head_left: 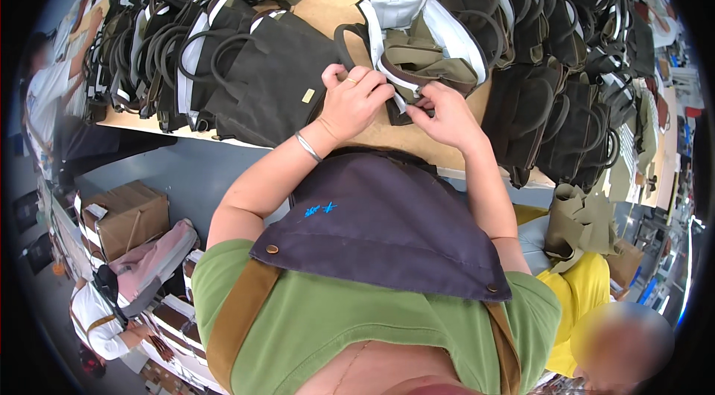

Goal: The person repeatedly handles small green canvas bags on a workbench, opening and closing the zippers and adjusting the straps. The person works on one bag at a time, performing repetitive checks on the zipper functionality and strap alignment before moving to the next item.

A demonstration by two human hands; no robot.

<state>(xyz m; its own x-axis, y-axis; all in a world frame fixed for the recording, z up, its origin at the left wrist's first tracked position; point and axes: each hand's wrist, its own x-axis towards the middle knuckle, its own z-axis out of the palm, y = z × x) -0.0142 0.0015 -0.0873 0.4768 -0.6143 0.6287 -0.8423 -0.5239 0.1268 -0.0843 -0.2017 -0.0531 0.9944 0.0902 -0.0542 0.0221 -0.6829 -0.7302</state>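
An open dark handbag (467, 47) stands on the table in front of me, with white lining edges around its mouth and olive fabric bunched inside. My left hand (353, 102) is closed at the bag's near left corner, its fingers curled against the edge; the fingertips are partly hidden. On the near rim, my right hand (445, 113) pinches the white edging between thumb and fingers. A dark flat handbag (279, 60) with a small pale label lies just left of my left hand.
Dark handbags (532, 108) crowd the table's right side, and more handbags (153, 60) line the left. The wooden table (328, 19) ends just before my apron. People are nearby at left and lower right. A cardboard box (126, 220) sits at lower left.
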